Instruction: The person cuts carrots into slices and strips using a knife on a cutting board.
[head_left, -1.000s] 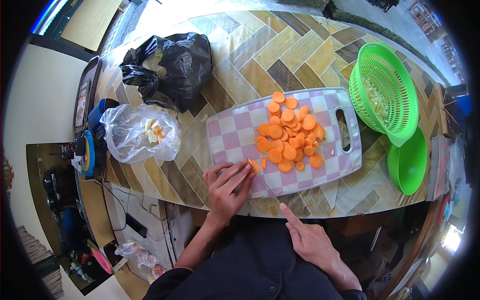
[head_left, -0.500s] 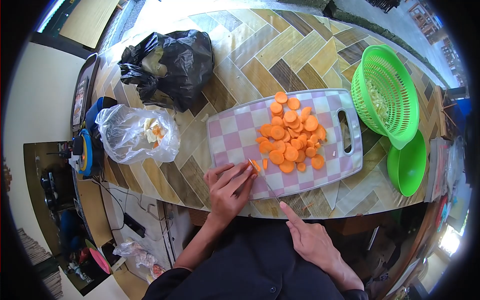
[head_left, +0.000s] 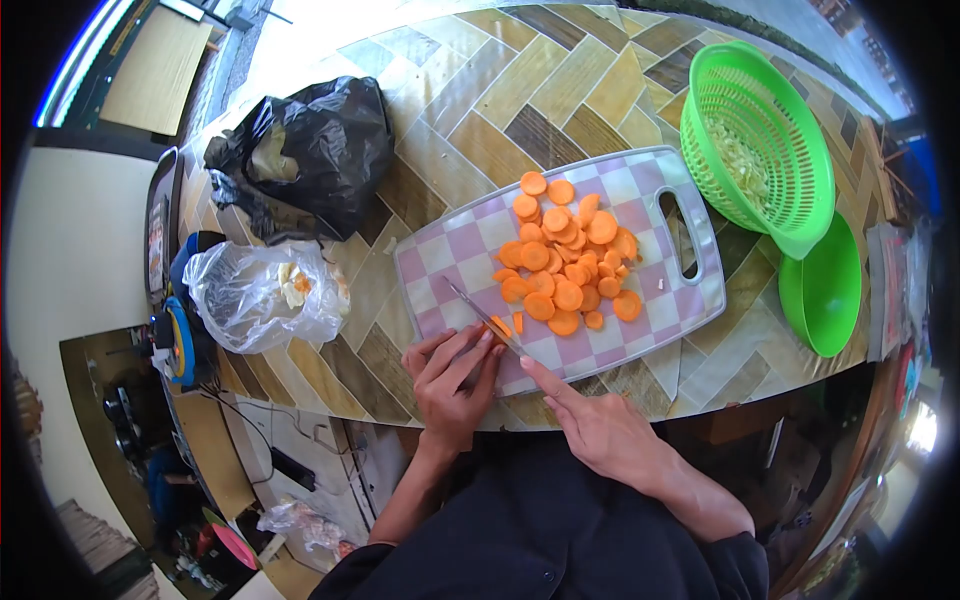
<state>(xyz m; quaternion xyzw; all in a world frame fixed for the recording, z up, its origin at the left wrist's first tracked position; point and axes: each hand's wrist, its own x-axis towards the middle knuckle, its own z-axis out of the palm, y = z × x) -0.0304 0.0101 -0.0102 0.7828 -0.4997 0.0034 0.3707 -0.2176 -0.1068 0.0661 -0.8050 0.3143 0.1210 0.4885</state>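
A thin knife (head_left: 462, 295) lies across the near left part of the checkered cutting board (head_left: 440, 250), its tip pointing away to the left. My right hand (head_left: 600, 430) is closed around its handle, index finger stretched along the top. On the near edge of the board, my left hand (head_left: 452, 385) pinches a small carrot piece, fingertips bunched against the blade; the fingers mostly hide the piece. Narrow carrot sticks (head_left: 502, 326) show beside the blade. Farther up the board spreads a pile of round carrot slices (head_left: 568, 294).
A green colander (head_left: 810, 160) with pale shredded vegetable (head_left: 738, 165) stands right of the board, partly over a green bowl (head_left: 822, 300). To the left are a clear plastic bag (head_left: 235, 310) with scraps and a black plastic bag (head_left: 335, 150). The table's curved front edge is near my body.
My right hand has moved left and forward, bringing the knife farther across the board past my left fingertips. The left hand still pinches the carrot. The whole view has shifted slightly.
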